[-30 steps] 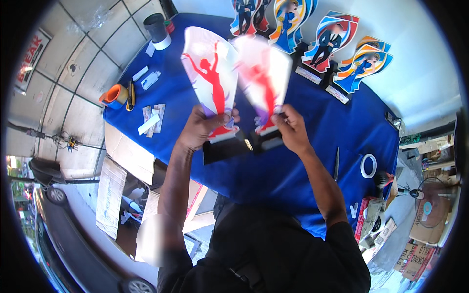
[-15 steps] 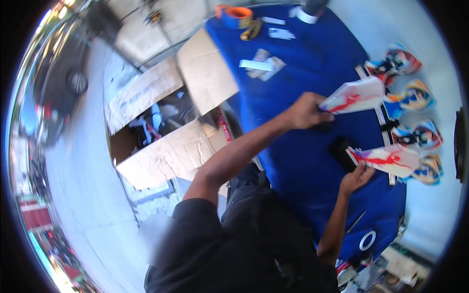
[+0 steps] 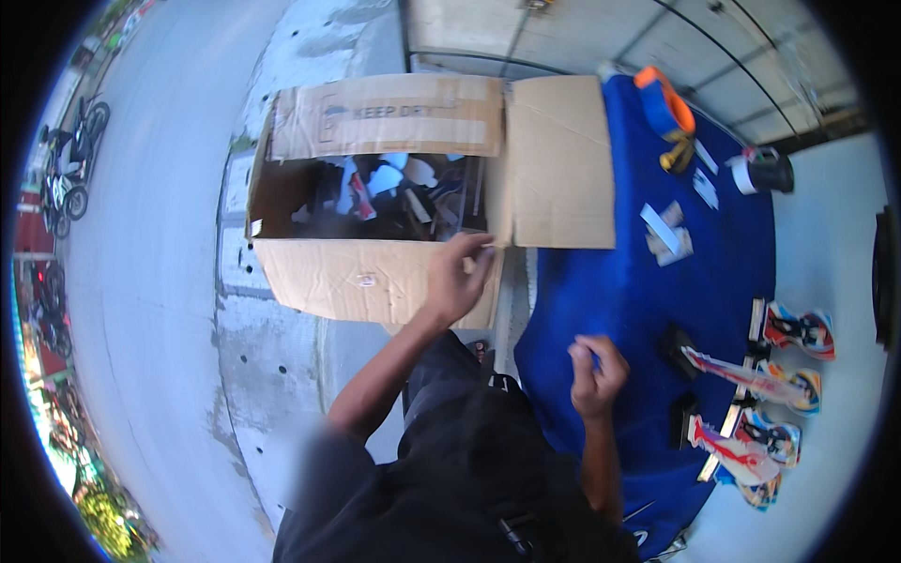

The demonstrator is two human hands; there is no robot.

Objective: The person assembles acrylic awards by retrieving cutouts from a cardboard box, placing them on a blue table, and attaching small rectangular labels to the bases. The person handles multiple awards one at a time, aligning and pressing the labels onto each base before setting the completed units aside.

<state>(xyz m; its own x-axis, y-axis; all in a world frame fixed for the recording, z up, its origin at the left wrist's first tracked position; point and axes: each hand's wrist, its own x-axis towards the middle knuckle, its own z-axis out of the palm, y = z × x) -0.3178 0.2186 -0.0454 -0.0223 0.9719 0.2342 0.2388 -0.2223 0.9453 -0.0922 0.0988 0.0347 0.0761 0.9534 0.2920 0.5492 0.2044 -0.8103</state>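
Note:
My left hand is over the near right corner of an open cardboard box, fingertips pinched together. A tiny pale sliver seems to show at the tips; its kind is unclear. Inside the box lie loose white, red and dark scraps. My right hand hovers above the blue cloth, fingers curled in and nothing visible in them. To its right, two white and red cut-out pieces stand tilted on black bases, apart from both hands.
Colourful printed cut-outs line the table's right edge by the wall. Farther off are an orange-blue tape roll, a black and white cylinder and paper strips. A road with motorcycles runs along the left.
Both hands have let go of the white and red cut-outs, which now stand on the table. My left hand has moved left to the box; my right hand has drawn back. The view has turned left.

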